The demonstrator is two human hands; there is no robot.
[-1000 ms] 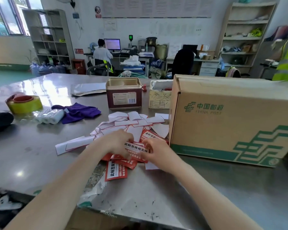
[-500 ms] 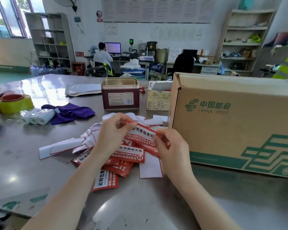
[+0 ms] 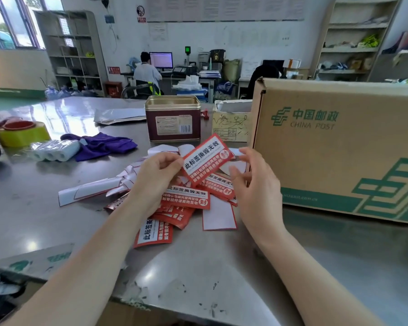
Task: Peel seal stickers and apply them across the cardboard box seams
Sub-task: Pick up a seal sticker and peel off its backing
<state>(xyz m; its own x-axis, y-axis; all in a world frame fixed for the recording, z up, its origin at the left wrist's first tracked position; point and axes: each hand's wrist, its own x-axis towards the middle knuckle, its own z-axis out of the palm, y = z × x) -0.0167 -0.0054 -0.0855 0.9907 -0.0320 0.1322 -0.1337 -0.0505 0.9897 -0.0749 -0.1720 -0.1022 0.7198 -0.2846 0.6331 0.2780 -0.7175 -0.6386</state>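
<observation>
My left hand (image 3: 156, 175) pinches the left end of a red and white seal sticker (image 3: 206, 160) and holds it tilted above the table. My right hand (image 3: 257, 184) is just to the sticker's right with its fingers spread, and whether they touch its edge is unclear. Under both hands lies a pile of red seal stickers (image 3: 186, 198) mixed with white peeled backing strips (image 3: 90, 192). A large cardboard China Post box (image 3: 339, 142) stands on the steel table (image 3: 198, 267) directly right of my right hand.
A maroon metal tin (image 3: 173, 121) and a small open carton (image 3: 231, 123) stand behind the pile. At the left are a yellow tape roll (image 3: 21, 132), wrapped white rolls (image 3: 54, 150) and a purple cloth (image 3: 101, 144). A person sits at a desk in the back.
Both hands rose from the sticker pile with one sticker. My right hand has let go of its end and opened, while my left hand still pinches it.
</observation>
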